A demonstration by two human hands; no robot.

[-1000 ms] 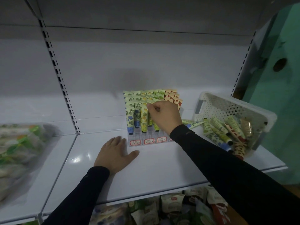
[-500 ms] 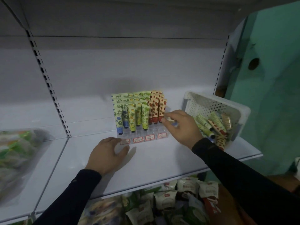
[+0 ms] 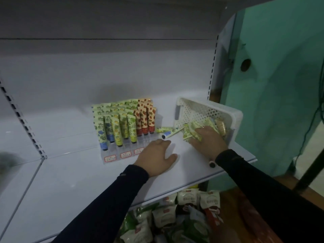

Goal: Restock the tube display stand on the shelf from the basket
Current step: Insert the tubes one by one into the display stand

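The clear tube display stand [image 3: 112,157] sits mid-shelf with red price tags, its rows packed with green, yellow, blue and red patterned tubes [image 3: 122,127]. The white perforated basket [image 3: 208,109] lies tipped on its side at the right, tubes spilling from its mouth. My right hand [image 3: 208,142] reaches into that mouth, fingers curled over a bunch of green tubes [image 3: 190,133]. Two loose tubes [image 3: 168,132] lie on the shelf between stand and basket. My left hand [image 3: 156,156] rests flat on the shelf, in front of the stand's right end.
The white shelf board [image 3: 87,181] ends at a front edge just below my arms. Packaged snack bags [image 3: 175,214] fill the level underneath. A slotted upright [image 3: 22,123] stands left, and a green wall [image 3: 280,85] rises right of the basket.
My right hand left the stand's front row and moved right into the basket's mouth. My left hand slid right along the shelf. The view swung right.
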